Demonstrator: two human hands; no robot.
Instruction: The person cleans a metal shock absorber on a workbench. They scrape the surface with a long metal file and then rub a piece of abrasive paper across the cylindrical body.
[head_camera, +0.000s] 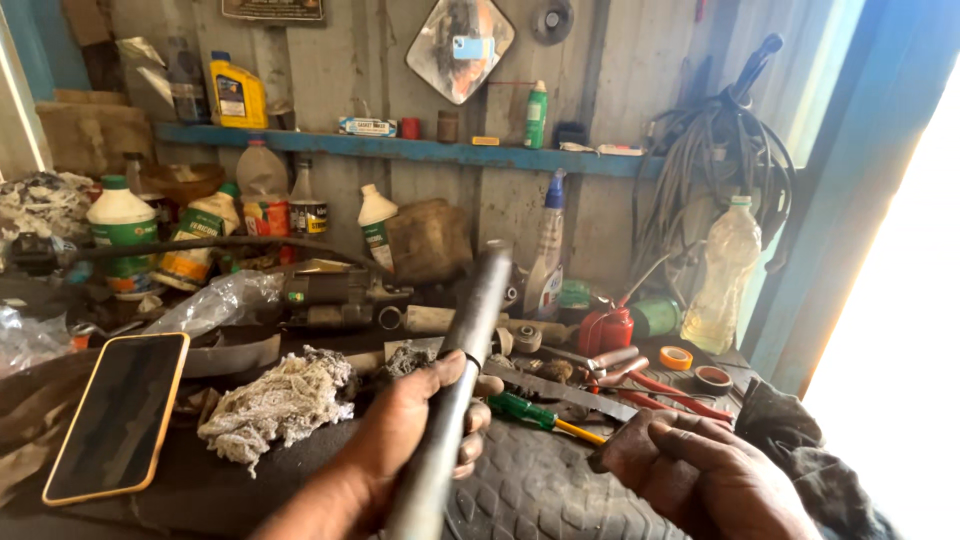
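While left hand (415, 425) grips tube (462, 370), lower end cut off.

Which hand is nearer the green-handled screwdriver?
Left. The left hand, gripped round the grey metal tube, has its fingers just beside the green-handled screwdriver handle. The right hand sits further off, beyond the yellow shaft's tip, on the tyre.

Cluttered workbench (250, 480): phone (120, 415), rag (280, 400), tyre (540, 485)
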